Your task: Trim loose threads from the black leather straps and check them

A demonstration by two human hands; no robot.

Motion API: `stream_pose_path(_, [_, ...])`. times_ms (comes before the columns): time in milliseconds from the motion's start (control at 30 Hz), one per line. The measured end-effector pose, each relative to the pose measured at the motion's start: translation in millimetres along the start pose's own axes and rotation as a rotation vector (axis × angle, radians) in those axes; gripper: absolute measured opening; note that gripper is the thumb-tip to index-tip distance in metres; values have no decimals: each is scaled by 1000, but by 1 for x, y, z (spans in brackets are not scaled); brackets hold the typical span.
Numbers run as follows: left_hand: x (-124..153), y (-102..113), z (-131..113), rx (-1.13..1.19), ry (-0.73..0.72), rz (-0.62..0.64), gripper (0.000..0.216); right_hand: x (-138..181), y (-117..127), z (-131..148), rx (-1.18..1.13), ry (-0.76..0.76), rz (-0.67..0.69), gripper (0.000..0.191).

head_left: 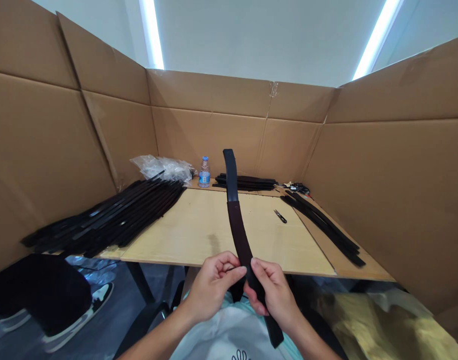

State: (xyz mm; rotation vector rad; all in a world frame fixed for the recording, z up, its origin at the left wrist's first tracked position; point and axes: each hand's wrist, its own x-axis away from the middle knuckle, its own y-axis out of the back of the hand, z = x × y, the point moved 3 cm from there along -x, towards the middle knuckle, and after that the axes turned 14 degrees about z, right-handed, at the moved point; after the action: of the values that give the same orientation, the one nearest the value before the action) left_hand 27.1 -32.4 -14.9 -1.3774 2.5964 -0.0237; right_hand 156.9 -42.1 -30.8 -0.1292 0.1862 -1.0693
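R hand [276,289] has thumb & fingers closed round lower pt of long dark strip [241,232], its far end angled out over table [191,225]. L hand [216,281] at strip's L edge w/ fingers nearly closed; can't tell if gripping.

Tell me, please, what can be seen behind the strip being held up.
Behind the upper part of the held strip are the cardboard wall, a bundle of black strips and the tabletop. Whatever it directly covers there cannot be seen.
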Motion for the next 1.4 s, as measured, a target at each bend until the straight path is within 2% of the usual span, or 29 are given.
stream_pose_path(233, [1,2,-3,56,-19,1,33,4,-4,-1,-65,6,-10,52])
stream_pose_path(433, [3,5,-5,79,-31,-69,32,2,-2,4,-220,44,98,38])
stream_pose_path(533, [3,3,-4,127,-31,-43,30,1,-2,5,-251,61,110,32])
stream_pose_path(633, [1,2,-2,150,-23,-50,34,0,-1,4,-309,80,94,42])
stream_pose_path(733, [0,4,1,154,-14,-99,38,-1,-2,4,-293,82,165,49])
stream_pose_path(867, [-2,4,2,195,-12,-19,32,-2,-5,7,-216,86,266,40])
stream_pose_path(1033, [-2,5,-2,154,-36,32,27,-2,-7,9,-128,130,232,31])
stream_pose_path(1200, [-3,8,3,144,0,19,33,1,-8,5,-100,86,232,34])
stream_pose_path(1400, [-2,2,-1,168,-51,172,28,3,-2,6,-70,143,276,36])
